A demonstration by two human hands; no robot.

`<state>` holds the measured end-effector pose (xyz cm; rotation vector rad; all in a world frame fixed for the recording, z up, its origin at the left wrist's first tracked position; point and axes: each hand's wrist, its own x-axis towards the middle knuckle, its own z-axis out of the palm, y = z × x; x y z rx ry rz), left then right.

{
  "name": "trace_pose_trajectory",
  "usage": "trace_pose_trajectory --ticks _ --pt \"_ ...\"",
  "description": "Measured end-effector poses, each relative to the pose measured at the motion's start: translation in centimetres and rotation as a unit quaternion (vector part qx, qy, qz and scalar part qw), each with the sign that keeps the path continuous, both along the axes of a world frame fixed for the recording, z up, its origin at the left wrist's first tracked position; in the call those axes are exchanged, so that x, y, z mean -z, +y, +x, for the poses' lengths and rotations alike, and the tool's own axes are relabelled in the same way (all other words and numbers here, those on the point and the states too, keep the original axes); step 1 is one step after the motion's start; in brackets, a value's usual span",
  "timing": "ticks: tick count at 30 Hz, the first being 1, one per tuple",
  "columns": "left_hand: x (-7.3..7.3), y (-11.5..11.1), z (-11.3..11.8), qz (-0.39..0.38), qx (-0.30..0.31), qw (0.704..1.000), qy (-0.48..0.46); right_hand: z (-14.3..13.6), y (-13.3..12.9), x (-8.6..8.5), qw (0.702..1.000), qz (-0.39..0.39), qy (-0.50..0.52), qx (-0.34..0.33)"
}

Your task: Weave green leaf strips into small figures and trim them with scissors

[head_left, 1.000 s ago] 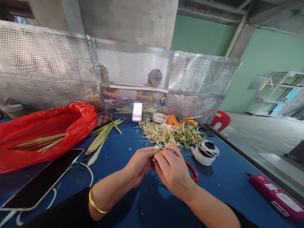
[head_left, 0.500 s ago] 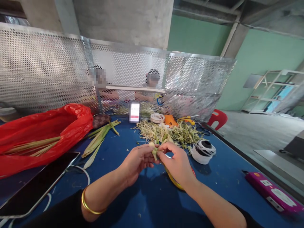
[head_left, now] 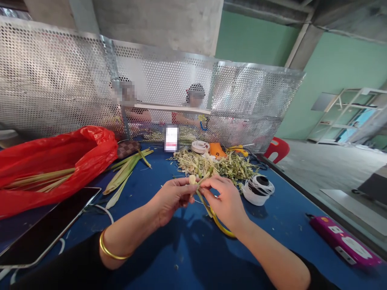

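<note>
In the middle of the head view, my left hand (head_left: 175, 197) pinches a small pale piece of plant between thumb and fingers. My right hand (head_left: 225, 201) is closed on a green plant strip (head_left: 204, 203) that runs past the left fingertips and hangs toward the table. The two hands nearly meet, so the fingers hide part of the plant pieces. Below the right hand lies a yellow curved band (head_left: 223, 229), partly covered by it. Just beyond the hands sits a heap of dried plant trimmings (head_left: 236, 167). A spool of white cord (head_left: 258, 193) stands right of the right hand.
Long leaves (head_left: 125, 173) and a red plastic bag (head_left: 60, 141) are at the left, with a tablet (head_left: 51, 225) in front. Tape (head_left: 200, 147) and a lit phone (head_left: 171, 139) stand behind. A purple box (head_left: 343, 239) lies right. Two people sit behind a perforated metal screen (head_left: 169, 76).
The green strip between my hands now shows longer, extending above and below the fingers. My left fingers have curled in more. The view has tilted down slightly.
</note>
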<state>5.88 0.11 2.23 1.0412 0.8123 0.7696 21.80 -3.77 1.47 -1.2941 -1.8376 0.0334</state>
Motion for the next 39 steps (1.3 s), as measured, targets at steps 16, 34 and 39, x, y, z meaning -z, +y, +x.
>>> trace_pose_trajectory --ticks 16,34,39 --pt "0.8 0.1 0.2 -0.035 -0.018 0.999 -0.008 1.4 0.5 0.0 0.935 0.203 -0.26 -0.13" --pt "-0.7 -0.4 0.0 0.114 0.1 0.982 0.109 0.4 0.4 -0.4 0.952 -0.223 0.2 -0.057" --pt "-0.8 -0.5 0.2 0.138 0.094 0.979 0.121 0.5 0.7 -0.3 0.946 -0.24 0.215 -0.017"
